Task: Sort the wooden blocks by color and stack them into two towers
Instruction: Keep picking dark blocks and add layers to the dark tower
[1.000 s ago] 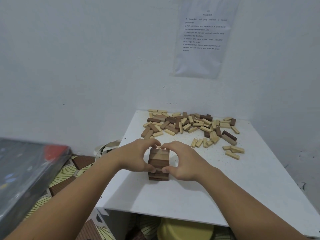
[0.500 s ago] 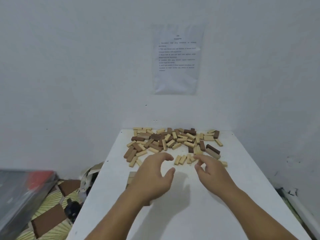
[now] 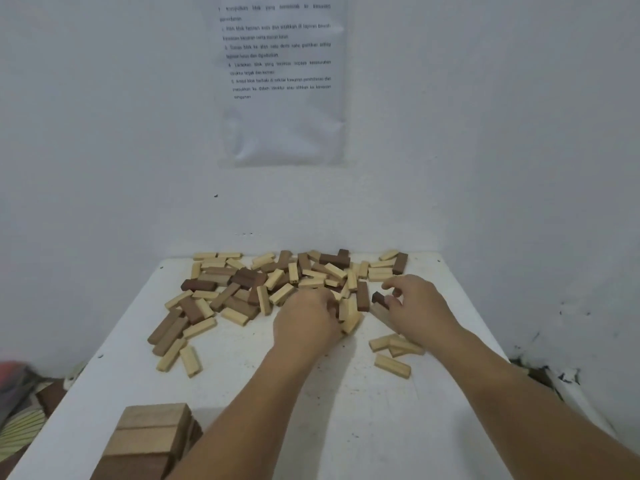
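A loose pile of light and dark wooden blocks covers the far half of the white table. A short tower of brown blocks stands at the near left corner. My left hand reaches into the pile's near edge with its fingers curled down next to some light blocks; the fingertips are hidden, so I cannot see a grip. My right hand pinches the end of a dark brown block at the pile's right side.
A few light blocks lie apart under my right forearm, and more are spread on the left. Walls close the table at the back and right. A printed sheet hangs on the back wall. Patterned floor shows on the left.
Both hands left the brown tower and moved forward to the pile. The view tilted down and closer. My right hand now pinches a dark block.
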The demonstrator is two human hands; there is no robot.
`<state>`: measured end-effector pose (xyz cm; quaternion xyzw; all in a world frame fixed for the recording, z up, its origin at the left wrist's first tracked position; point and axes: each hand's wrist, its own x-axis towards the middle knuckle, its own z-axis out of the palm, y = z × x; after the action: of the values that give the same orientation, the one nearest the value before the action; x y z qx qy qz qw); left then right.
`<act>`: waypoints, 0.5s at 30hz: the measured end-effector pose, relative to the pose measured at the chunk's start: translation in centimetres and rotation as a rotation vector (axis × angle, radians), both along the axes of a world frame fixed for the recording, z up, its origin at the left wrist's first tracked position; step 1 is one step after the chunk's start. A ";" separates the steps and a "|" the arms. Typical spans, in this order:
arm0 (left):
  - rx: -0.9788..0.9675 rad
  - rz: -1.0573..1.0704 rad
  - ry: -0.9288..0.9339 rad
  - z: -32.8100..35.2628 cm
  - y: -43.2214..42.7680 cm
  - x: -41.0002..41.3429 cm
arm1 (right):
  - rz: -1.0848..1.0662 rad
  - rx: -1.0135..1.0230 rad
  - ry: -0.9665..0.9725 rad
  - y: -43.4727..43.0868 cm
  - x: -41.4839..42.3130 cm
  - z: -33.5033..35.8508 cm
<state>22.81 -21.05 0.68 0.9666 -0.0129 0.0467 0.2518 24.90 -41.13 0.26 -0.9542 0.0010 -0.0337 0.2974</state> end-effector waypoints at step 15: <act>0.151 -0.126 0.023 -1.4 -0.6 3.2 | -0.088 0.546 0.197 0.3 0.6 0.5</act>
<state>26.04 -21.67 -0.72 0.9806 -0.0742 0.0187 0.1807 25.55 -40.80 0.72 -0.8365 0.0805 0.0479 0.5399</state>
